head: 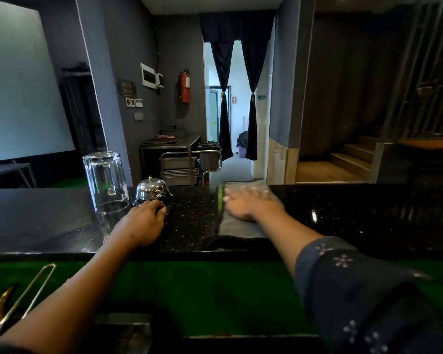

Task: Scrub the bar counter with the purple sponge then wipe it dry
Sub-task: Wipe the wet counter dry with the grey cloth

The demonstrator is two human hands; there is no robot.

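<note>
From the head view, the right hand lies flat with fingers spread, palm pressed on one grey cloth spread on the black bench. The cloth's long axis runs from the near edge toward 12 o'clock, and a green stripe marks its left side. The left hand, at 9 o'clock from the cloth, has its fingers curled against the base of one chrome bell; I cannot tell whether it grips it. One upturned glass stands just beside the bell, at its 9 o'clock
</note>
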